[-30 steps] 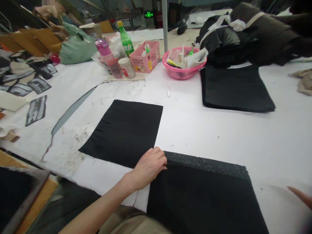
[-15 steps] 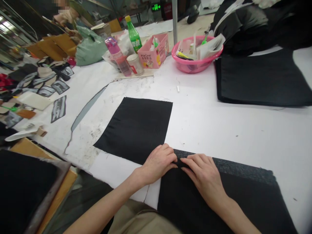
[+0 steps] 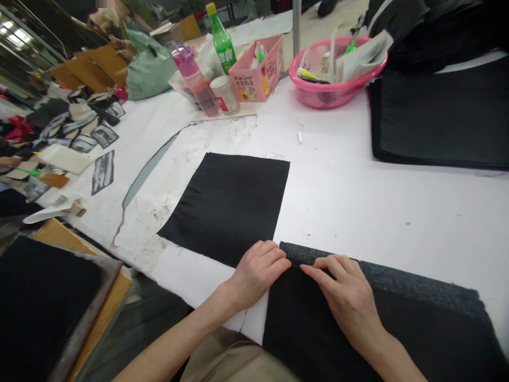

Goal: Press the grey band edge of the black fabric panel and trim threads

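Beyond the hands point(image 3: 260, 271), a basin point(image 3: 332, 99).

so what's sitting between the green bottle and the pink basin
In the head view, the pink box lies between the green bottle and the pink basin, with a grey pole rising between box and basin.

**Materials and Surface Finish**

In my head view, the near panel point(image 3: 310, 329) reads as matt black cloth, its edge strip point(image 3: 417, 288) rough and speckled. I see the black sheet point(image 3: 226, 201) as smooth, faintly sheened; the basin point(image 3: 338, 98), glossy pink plastic.
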The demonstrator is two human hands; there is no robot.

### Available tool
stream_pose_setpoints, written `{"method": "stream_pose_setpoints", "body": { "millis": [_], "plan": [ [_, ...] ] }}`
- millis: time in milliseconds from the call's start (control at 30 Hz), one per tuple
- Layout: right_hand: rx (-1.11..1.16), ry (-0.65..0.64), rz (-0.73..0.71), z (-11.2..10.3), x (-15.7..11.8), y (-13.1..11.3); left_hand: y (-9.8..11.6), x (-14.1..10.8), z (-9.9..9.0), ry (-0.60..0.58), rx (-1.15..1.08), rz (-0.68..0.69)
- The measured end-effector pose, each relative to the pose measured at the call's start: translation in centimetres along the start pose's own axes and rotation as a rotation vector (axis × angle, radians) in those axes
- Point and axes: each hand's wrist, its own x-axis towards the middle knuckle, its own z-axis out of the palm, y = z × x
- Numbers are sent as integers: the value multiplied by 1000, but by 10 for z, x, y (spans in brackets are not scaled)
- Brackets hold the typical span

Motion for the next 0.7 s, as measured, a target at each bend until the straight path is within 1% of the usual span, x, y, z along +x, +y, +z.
{"method": "stream_pose_setpoints", "body": {
  "millis": [133,267,433,700],
  "plan": [
    [0,-4,-36,0,1,0,-1,-2,0,35,80,54],
    [-15,-14,-55,0,2,-1,-1,-3,-1,48,125,81],
    [-42,-16,-56,1,3,-1,-1,-4,-2,46,143,80],
    [-78,-4,-68,2,4,-3,0,-5,0,56,96,43]
  ]
}}
